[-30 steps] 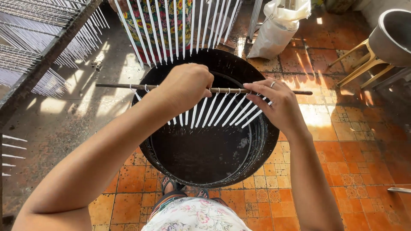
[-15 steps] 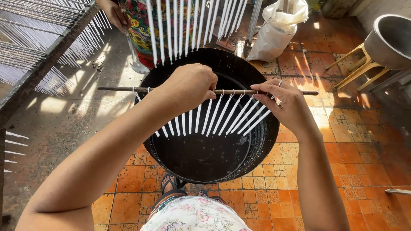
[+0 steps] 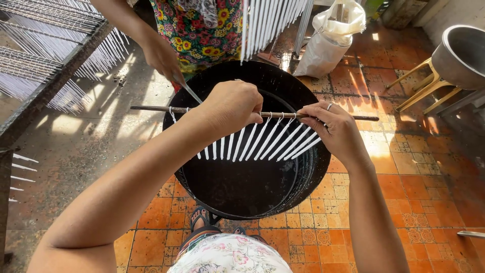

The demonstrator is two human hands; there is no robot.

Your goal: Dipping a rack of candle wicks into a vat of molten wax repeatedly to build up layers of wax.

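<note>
Over the black basin (image 3: 303, 96), both hands' fingers pinch shut on the stick (image 3: 151, 108) — left hand (image 3: 230, 106), right hand (image 3: 331, 129) — while another person's hand (image 3: 161, 58) has newly reached in.

candles (image 3: 262, 141) white | vat (image 3: 212, 91) black | floor tiles (image 3: 414, 202) orange (patterned) | dress (image 3: 202, 35) floral

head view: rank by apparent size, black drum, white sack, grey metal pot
1. black drum, clearly largest.
2/3. white sack and grey metal pot: look alike; pot is cut off by the frame edge, so no ranking.
</note>
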